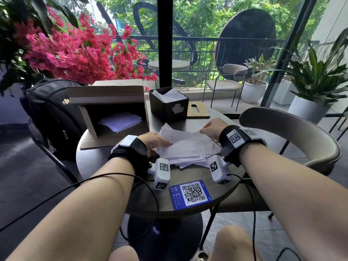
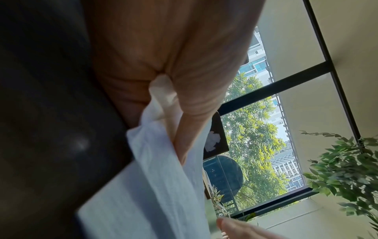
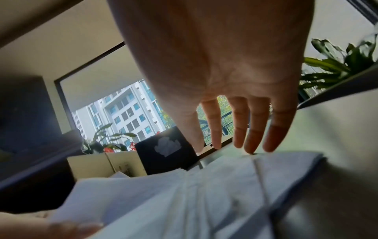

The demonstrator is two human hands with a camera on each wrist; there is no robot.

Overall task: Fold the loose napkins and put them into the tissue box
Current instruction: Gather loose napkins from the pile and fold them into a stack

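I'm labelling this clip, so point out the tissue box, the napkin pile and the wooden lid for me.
tissue box (image 1: pixel 170 108), head view, on its dark front wall.
napkin pile (image 1: pixel 185 147), head view, on the top sheet between the hands.
wooden lid (image 1: pixel 201 111), head view, on its flat top beside the slot.

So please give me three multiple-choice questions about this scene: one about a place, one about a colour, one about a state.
1. Where does the tissue box stand?
A. on the round table
B. on the chair
C. inside the cardboard box

2. What colour is the tissue box?
A. white
B. black
C. red

3. What is the left hand doing?
A. hanging idle
B. holding the card
C. pinching a napkin

Answers: 1 A, the head view shows it on the tabletop behind the napkins. 2 B, its walls are black with a pale cut-out. 3 C, the left wrist view shows paper caught between thumb and fingers.
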